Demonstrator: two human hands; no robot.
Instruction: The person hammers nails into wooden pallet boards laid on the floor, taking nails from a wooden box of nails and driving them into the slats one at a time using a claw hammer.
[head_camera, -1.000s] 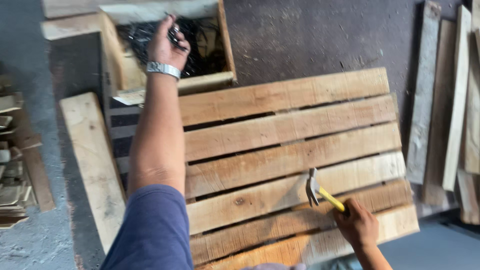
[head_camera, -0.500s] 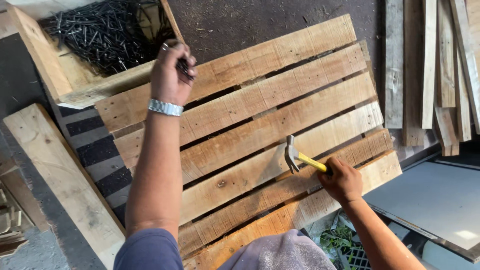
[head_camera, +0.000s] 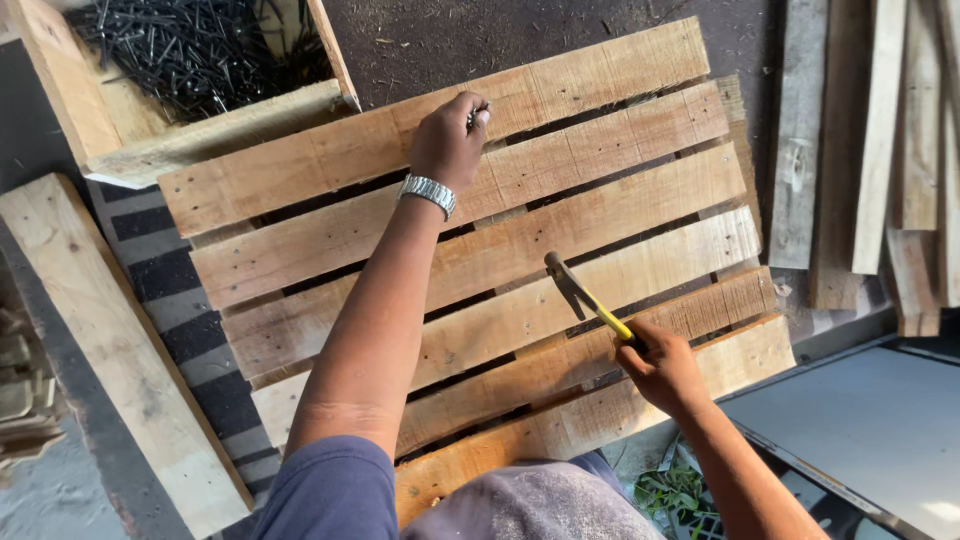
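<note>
The left hand (head_camera: 450, 140) pinched nails (head_camera: 476, 116) above the pallet (head_camera: 600, 215); the right hand (head_camera: 663, 365) gripped a hammer (head_camera: 580, 292) over the boards.

The left hand (head_camera: 450, 140) has a silver metal link watch (head_camera: 428, 194) strapped just behind it at the wrist, and farther up that arm a blue short sleeve (head_camera: 320, 495) covers the shoulder. The right hand (head_camera: 662, 368) and its forearm are bare, with nothing worn.

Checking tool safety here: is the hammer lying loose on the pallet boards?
No, the right hand grips the hammer by its yellow handle, its head raised above the pallet.
</note>
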